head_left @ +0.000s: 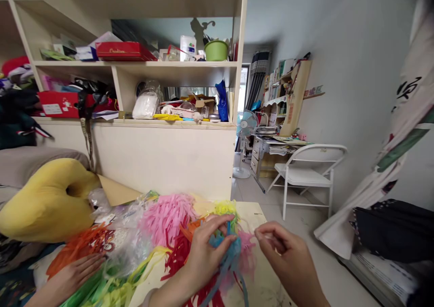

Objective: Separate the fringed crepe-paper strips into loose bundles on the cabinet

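My left hand [206, 248] is closed on a bunch of blue fringed paper strips [230, 257] at the near edge of a pale table [252, 212]. Its fingers wrap the top of the bunch. My right hand [281, 252] hovers just to the right, thumb and fingers pinched together; what they hold is too small to make out. Pink fringed paper [166, 219], yellow-green fringe [225, 206], red strips [176, 257] and orange strips [81, 243] lie heaped around my left hand.
Another person's hand [73, 273] lies flat on green strips [101, 289] at lower left. A yellow cushion [47, 198] and clear plastic bags [125, 234] lie left. A cluttered shelf unit [162, 121] stands behind the table. A white folding chair [305, 171] stands right.
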`<state>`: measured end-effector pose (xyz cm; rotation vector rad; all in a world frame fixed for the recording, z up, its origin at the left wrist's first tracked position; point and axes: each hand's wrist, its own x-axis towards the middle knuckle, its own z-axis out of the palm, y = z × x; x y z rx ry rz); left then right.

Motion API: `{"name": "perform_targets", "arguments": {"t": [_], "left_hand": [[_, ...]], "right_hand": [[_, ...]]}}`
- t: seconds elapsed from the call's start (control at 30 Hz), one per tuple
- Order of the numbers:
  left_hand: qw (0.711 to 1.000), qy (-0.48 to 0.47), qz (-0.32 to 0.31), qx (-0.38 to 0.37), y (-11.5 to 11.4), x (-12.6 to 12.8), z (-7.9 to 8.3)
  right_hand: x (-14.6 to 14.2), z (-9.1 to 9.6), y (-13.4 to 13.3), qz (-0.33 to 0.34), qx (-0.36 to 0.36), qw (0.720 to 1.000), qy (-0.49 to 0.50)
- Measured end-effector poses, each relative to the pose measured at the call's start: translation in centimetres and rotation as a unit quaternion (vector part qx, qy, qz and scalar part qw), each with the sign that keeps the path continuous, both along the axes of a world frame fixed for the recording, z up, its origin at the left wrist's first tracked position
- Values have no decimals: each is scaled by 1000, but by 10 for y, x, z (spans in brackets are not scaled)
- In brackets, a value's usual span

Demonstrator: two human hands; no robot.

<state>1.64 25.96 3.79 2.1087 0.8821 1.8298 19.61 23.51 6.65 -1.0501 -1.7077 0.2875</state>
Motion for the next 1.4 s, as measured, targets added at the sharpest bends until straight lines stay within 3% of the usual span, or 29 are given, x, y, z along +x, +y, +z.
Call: {"name": "perform_targets", "arguments": {"t": [0.13, 0.3, 0.6, 0.97, 1.07, 1.17, 1.4], "left_hand": [[999, -37, -7, 13, -5, 5, 1], [999, -19, -14, 45, -9, 3, 4], [995, 49, 19, 88, -11, 1, 1], [986, 56, 41, 155, -13, 7, 2], [983, 59, 47, 169, -12, 10, 4], [976, 74, 62, 194, -11, 11, 4], [958, 144, 99, 228, -6, 10, -6]], "right_hand": [[-20, 5, -5, 29, -3, 998, -58], [-35, 6, -7, 11, 40, 996, -77], [-36, 4, -11, -23, 81, 992, -89], [-31, 6, -12, -38, 92, 991, -85], [-29, 6, -11, -22, 70, 996, -60], [-26, 5, -11, 36, 12, 999, -15], [-22, -1, -9, 109, -79, 988, 71]]}}
